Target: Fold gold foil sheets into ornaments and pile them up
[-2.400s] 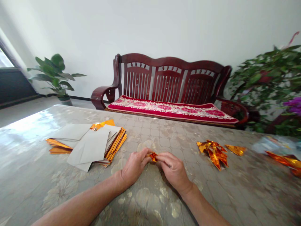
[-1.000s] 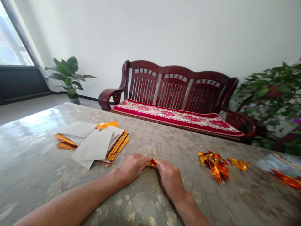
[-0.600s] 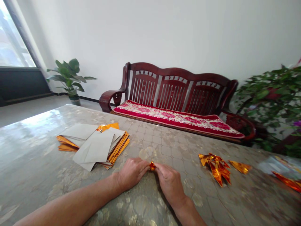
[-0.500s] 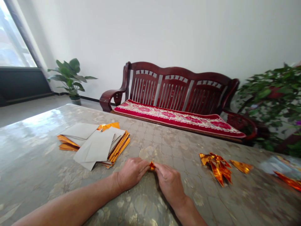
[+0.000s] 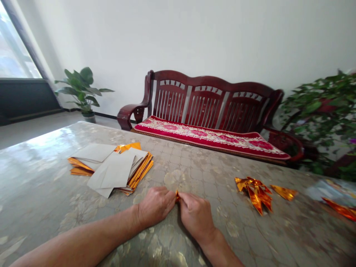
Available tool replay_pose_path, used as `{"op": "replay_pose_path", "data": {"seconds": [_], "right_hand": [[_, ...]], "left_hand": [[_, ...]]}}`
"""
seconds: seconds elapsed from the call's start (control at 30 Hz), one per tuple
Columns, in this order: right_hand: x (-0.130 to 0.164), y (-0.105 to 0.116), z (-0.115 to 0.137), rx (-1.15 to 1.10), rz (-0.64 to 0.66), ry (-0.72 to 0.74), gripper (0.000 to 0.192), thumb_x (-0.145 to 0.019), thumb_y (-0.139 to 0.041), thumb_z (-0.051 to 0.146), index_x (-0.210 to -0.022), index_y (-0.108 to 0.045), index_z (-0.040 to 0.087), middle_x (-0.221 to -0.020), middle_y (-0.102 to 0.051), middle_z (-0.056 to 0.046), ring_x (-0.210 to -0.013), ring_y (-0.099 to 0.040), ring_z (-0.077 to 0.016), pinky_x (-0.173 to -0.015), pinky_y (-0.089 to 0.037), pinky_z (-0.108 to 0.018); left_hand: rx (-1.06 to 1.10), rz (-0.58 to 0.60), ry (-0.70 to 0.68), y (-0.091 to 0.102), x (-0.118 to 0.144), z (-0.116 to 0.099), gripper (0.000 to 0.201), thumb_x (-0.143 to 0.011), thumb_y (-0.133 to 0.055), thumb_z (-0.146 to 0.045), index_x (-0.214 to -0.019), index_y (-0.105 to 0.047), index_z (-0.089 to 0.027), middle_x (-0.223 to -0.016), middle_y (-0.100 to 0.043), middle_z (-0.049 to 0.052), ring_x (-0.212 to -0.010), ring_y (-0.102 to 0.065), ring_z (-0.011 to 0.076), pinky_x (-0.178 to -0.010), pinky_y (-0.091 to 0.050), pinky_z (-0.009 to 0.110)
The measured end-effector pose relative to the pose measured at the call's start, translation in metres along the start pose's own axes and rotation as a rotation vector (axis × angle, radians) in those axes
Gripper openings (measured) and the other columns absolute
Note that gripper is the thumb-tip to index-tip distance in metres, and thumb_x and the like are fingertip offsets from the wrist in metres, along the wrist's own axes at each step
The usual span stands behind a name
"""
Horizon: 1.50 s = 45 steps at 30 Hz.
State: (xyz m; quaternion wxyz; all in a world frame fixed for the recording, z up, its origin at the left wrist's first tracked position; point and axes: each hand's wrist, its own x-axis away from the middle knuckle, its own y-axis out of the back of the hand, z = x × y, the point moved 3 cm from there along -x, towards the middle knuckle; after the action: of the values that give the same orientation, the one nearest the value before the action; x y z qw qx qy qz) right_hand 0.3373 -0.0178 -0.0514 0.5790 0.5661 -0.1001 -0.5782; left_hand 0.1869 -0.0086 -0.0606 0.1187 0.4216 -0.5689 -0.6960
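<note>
Your left hand (image 5: 156,206) and your right hand (image 5: 196,216) pinch one small orange foil piece (image 5: 177,196) between them, the paper stack (image 5: 115,171) lying off to the left

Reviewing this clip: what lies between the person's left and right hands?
A small piece of orange-gold foil, pinched between the fingers of the left hand and right hand; the head view shows it partly hidden.

The head camera sits above the near side of the tabletop (image 5: 194,174), facing forward and down across it, left hand (image 5: 157,205) and right hand (image 5: 196,215) close below, and look, the view reaches wide past its far edge to the wooden settee (image 5: 205,107) and wall (image 5: 178,33)!
</note>
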Motion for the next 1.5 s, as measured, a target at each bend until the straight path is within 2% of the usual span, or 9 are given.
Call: {"op": "replay_pose_path", "data": {"seconds": [0.13, 0.3, 0.47, 0.73, 0.9, 1.1, 1.3, 1.4, 1.5], "right_hand": [[-0.002, 0.001, 0.003, 0.03, 0.016, -0.01, 0.024, -0.087, -0.054, 0.01, -0.08, -0.073, 0.023, -0.075, -0.076, -0.001, -0.066, -0.069, -0.0125, -0.063, -0.04, -0.019], [-0.004, 0.001, 0.005, 0.045, 0.037, 0.036, 0.025, -0.087, -0.051, 0.01, -0.076, -0.07, 0.022, -0.072, -0.074, -0.001, -0.065, -0.068, -0.014, -0.062, -0.039, -0.022], [-0.004, -0.002, 0.009, 0.086, 0.01, 0.054, 0.027, -0.087, -0.048, 0.008, -0.072, -0.066, 0.021, -0.067, -0.071, -0.002, -0.062, -0.066, -0.0143, -0.059, -0.037, -0.025], [-0.002, 0.001, 0.014, 0.061, -0.047, 0.073, 0.026, -0.086, -0.046, 0.007, -0.071, -0.063, 0.019, -0.064, -0.068, -0.003, -0.059, -0.063, -0.014, -0.059, -0.037, -0.024], [-0.001, 0.002, 0.014, 0.017, -0.08, 0.07, 0.026, -0.086, -0.047, 0.006, -0.075, -0.067, 0.019, -0.067, -0.07, -0.004, -0.063, -0.066, -0.015, -0.063, -0.042, -0.023], [-0.008, 0.002, 0.001, -0.093, -0.117, 0.068, 0.028, -0.088, -0.05, 0.009, -0.093, -0.075, 0.02, -0.086, -0.078, -0.005, -0.075, -0.073, -0.0161, -0.073, -0.053, -0.022], [-0.014, 0.0, -0.029, -0.159, -0.028, 0.048, 0.029, -0.088, -0.057, 0.014, -0.107, -0.075, 0.026, -0.099, -0.078, -0.002, -0.085, -0.074, -0.0167, -0.08, -0.059, -0.025], [-0.014, -0.001, -0.041, -0.163, 0.0, 0.008, 0.032, -0.087, -0.058, 0.013, -0.111, -0.074, 0.028, -0.102, -0.077, 0.0, -0.089, -0.074, -0.0165, -0.084, -0.059, -0.027], [-0.014, -0.002, -0.046, -0.125, 0.007, 0.014, 0.035, -0.088, -0.058, 0.012, -0.117, -0.071, 0.027, -0.108, -0.076, -0.001, -0.093, -0.074, -0.0175, -0.086, -0.059, -0.029]], "left_hand": [[-0.003, -0.004, -0.004, 0.001, 0.0, 0.0, 0.023, -0.097, -0.045, -0.021, -0.077, -0.054, -0.02, -0.064, -0.06, 0.0, -0.058, -0.057, 0.0146, -0.055, -0.035, 0.027], [0.021, 0.051, 0.004, 0.001, 0.001, 0.0, 0.023, -0.099, -0.044, -0.022, -0.078, -0.054, -0.02, -0.067, -0.062, 0.0, -0.06, -0.057, 0.0142, -0.057, -0.037, 0.026], [0.032, 0.047, 0.001, 0.0, 0.002, -0.001, 0.022, -0.098, -0.042, -0.02, -0.078, -0.052, -0.019, -0.067, -0.061, 0.001, -0.059, -0.056, 0.0146, -0.057, -0.038, 0.027], [0.076, -0.063, -0.024, 0.005, 0.003, -0.003, 0.02, -0.095, -0.04, -0.016, -0.078, -0.051, -0.02, -0.063, -0.059, 0.001, -0.055, -0.054, 0.0143, -0.053, -0.036, 0.027], [0.092, -0.123, -0.036, 0.007, 0.002, -0.003, 0.022, -0.095, -0.038, -0.017, -0.077, -0.051, -0.02, -0.061, -0.058, 0.001, -0.054, -0.053, 0.0144, -0.052, -0.035, 0.028], [0.133, -0.089, 0.074, 0.004, -0.002, 0.009, 0.025, -0.099, -0.039, -0.02, -0.081, -0.056, -0.019, -0.066, -0.062, 0.001, -0.061, -0.058, 0.0135, -0.059, -0.039, 0.024], [0.344, 0.019, 0.288, -0.008, -0.009, 0.024, 0.023, -0.1, -0.046, -0.028, -0.094, -0.067, -0.023, -0.083, -0.071, 0.001, -0.077, -0.065, 0.0135, -0.071, -0.045, 0.021], [0.458, 0.013, 0.358, -0.01, -0.01, 0.029, 0.021, -0.098, -0.05, -0.03, -0.099, -0.071, -0.025, -0.09, -0.074, 0.0, -0.083, -0.067, 0.0147, -0.076, -0.046, 0.022], [0.512, -0.013, 0.382, -0.009, -0.013, 0.032, 0.021, -0.096, -0.053, -0.03, -0.092, -0.073, -0.023, -0.087, -0.073, 0.0, -0.081, -0.065, 0.0148, -0.074, -0.045, 0.022]]}}
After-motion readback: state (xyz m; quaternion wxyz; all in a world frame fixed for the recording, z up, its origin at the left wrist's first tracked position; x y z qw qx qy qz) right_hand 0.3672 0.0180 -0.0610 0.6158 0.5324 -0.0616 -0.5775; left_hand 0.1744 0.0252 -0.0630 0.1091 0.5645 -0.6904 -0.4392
